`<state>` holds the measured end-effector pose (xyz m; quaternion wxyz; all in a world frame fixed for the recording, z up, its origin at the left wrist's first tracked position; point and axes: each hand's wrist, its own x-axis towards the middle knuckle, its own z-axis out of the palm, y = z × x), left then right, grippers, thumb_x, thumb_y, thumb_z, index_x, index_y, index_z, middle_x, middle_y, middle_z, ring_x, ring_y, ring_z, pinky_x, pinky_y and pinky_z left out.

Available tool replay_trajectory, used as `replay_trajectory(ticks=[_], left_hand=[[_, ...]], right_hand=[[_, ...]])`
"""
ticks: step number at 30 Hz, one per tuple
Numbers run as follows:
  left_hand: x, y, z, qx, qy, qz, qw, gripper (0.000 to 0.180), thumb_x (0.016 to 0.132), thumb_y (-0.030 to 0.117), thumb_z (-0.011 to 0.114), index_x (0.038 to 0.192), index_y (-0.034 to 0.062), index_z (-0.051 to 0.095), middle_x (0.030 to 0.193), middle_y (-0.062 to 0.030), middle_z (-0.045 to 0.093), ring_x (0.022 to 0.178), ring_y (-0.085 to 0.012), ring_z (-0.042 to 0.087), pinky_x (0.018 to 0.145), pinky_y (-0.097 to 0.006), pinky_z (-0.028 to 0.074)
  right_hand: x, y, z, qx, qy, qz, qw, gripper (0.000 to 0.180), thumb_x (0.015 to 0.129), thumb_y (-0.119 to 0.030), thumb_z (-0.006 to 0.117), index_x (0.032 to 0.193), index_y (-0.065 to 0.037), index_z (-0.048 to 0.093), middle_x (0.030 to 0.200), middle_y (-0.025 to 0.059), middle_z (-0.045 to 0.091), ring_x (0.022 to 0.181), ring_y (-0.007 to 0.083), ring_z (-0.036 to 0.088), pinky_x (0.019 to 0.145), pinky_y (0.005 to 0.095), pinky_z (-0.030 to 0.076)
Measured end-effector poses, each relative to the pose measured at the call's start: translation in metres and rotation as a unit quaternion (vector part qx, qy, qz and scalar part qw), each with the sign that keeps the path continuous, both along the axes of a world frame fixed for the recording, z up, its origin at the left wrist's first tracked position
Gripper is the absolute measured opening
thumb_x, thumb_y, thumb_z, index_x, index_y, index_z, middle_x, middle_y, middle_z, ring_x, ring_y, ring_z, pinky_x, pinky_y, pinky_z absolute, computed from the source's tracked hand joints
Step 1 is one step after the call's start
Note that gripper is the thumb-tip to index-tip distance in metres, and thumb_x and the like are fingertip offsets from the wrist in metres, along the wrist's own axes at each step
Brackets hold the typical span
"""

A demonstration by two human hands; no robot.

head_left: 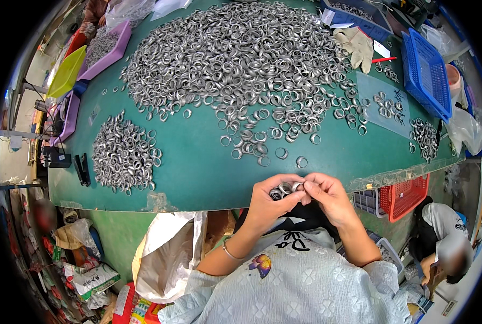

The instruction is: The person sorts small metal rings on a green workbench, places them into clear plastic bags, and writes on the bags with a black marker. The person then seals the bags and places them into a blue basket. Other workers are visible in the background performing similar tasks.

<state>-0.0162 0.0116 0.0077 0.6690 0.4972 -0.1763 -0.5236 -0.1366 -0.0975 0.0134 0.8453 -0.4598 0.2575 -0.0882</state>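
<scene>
At the far left, a yellow-green tray [67, 71] and a purple tray [109, 49] are being kept along the edge of the green table [197, 173], and a smaller heap of metal rings [123, 154] is lying just inward from them. Further right, the large pile of metal rings [235, 59] is spreading across the middle of the table, thinning into loose strays toward the near edge.

Below those strays, at the table's near edge, a small stack of rings [284, 189] is being gripped between both hands. The left hand [268, 202] is curled under and around the stack, cradling it from the left side, while the right hand [327, 197] is closed on it from the right with pinched fingertips [307, 187]. The stack is thus lying between the two hands, touching both, with neither clearly nearer; its long axis seems to be running roughly left to right, though this is being judged from a small patch only. How many rings are being held cannot be told, since most are being covered by the fingers.

To the right, a pale work glove [356, 46], a blue basket [425, 73] and a red basket [405, 195] are being seen, and another person [443, 237] is being cut off at the lower right edge.
</scene>
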Motion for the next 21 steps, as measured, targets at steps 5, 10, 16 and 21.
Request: replay_trajectory(ticks=[5, 10, 16, 21], left_hand=[[0.005, 0.004, -0.006, -0.056, 0.210, 0.011, 0.976, 0.014, 0.085, 0.007, 0.055, 0.097, -0.0010, 0.054, 0.074, -0.0083, 0.054, 0.047, -0.0087, 0.042, 0.036, -0.017, 0.027], [0.006, 0.006, -0.010, -0.083, 0.196, 0.030, 0.977, 0.017, 0.089, 0.016, 0.051, 0.095, -0.0004, 0.054, 0.083, -0.0133, 0.056, 0.047, -0.0097, 0.043, 0.034, -0.017, 0.026], [-0.001, 0.003, 0.004, 0.061, 0.093, 0.086, 0.990, 0.019, 0.088, 0.015, 0.056, 0.098, -0.0006, 0.057, 0.079, -0.0068, 0.055, 0.049, -0.0070, 0.043, 0.036, -0.017, 0.026], [-0.003, 0.002, -0.002, 0.028, 0.087, 0.050, 0.995, 0.023, 0.087, 0.015, 0.058, 0.104, -0.0003, 0.057, 0.067, -0.0009, 0.051, 0.050, -0.0052, 0.043, 0.037, -0.017, 0.026]], right_hand=[[0.011, -0.016, -0.010, -0.526, 0.116, -0.150, 0.829, 0.023, 0.074, -0.010, 0.068, 0.094, -0.003, 0.060, 0.080, 0.0071, 0.056, 0.073, 0.0186, 0.052, 0.068, 0.0287, 0.040], [0.024, -0.013, -0.018, -0.685, 0.105, -0.113, 0.712, 0.024, 0.067, -0.007, 0.071, 0.087, -0.002, 0.059, 0.089, 0.0098, 0.055, 0.078, 0.0263, 0.050, 0.069, 0.0360, 0.040], [0.022, -0.001, -0.011, -0.562, 0.047, -0.200, 0.801, 0.018, 0.066, 0.003, 0.070, 0.079, 0.000, 0.058, 0.074, 0.0109, 0.059, 0.061, 0.0211, 0.053, 0.056, 0.0299, 0.043], [0.021, 0.017, 0.008, -0.584, -0.057, -0.084, 0.805, 0.019, 0.070, 0.007, 0.063, 0.087, 0.002, 0.061, 0.087, 0.0150, 0.060, 0.077, 0.0267, 0.058, 0.068, 0.0336, 0.047]])
